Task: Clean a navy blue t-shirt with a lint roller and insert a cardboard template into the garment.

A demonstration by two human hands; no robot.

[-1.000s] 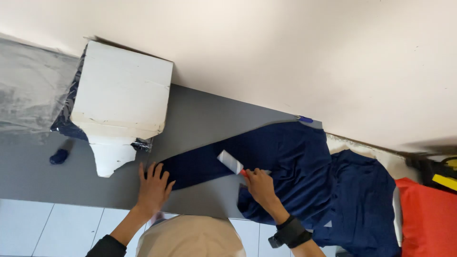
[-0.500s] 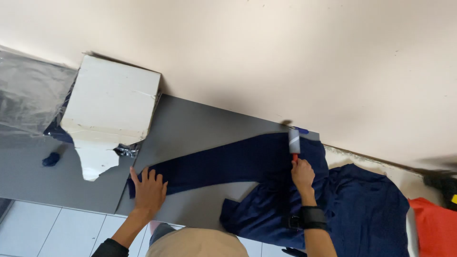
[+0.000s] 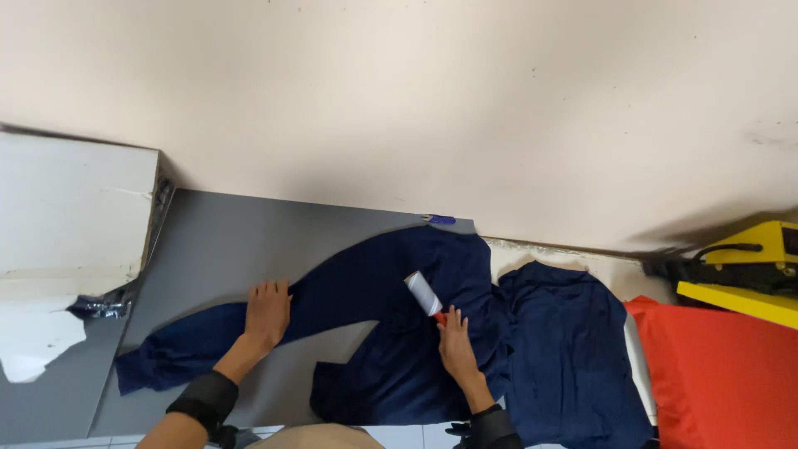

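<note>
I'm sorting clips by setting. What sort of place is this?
Probably a small garment workshop: a navy garment spread on a grey worktable, the right hand running a lint roller over it, more navy clothing piled alongside.

The garment (image 3: 391, 333) under my hands is plain navy blue, and so is the second one (image 3: 565, 349) beside it, on a flat grey worktop (image 3: 249, 241). My lint roller (image 3: 424, 294) is white with a red handle. To the side lie a bright red cloth (image 3: 723, 382), a yellow machine (image 3: 748, 266) and a white box (image 3: 66, 208), against a cream wall (image 3: 416, 100).
</note>
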